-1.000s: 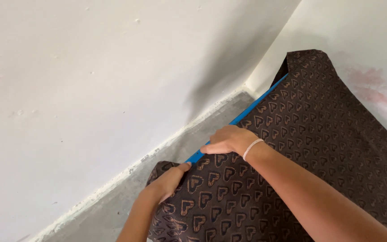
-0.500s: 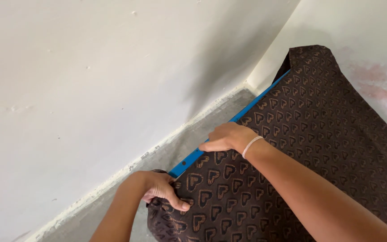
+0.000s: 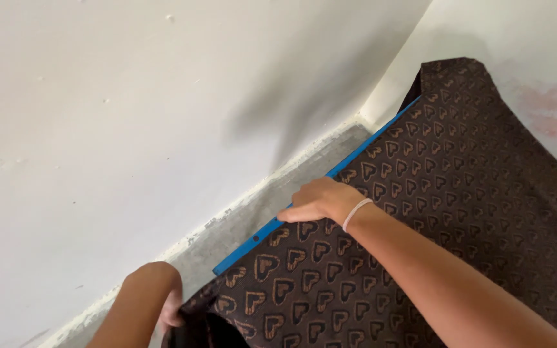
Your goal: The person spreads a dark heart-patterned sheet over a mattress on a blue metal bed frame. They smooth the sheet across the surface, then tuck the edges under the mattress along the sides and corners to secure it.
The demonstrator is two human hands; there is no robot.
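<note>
White wall (image 3: 98, 129), right hand (image 3: 317, 200) flat on patterned cloth (image 3: 433, 212)

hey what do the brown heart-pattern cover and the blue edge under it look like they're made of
The brown cover looks like woven fabric, matte: it drapes, folds at the corner and bunches in the left hand. The blue strip looks rigid and smooth, with a straight edge and small holes, so probably painted metal, though plastic can't be ruled out. The right hand presses the fabric near it.

- The brown heart-patterned cloth (image 3: 433, 212) looks woven and matt.
- The blue frame edge (image 3: 259, 238) appears smooth, painted and slightly glossy.
- The white wall (image 3: 130, 129) is matt plaster, lightly pitted.
- The grey floor (image 3: 278, 193) looks rough, like cement.
</note>
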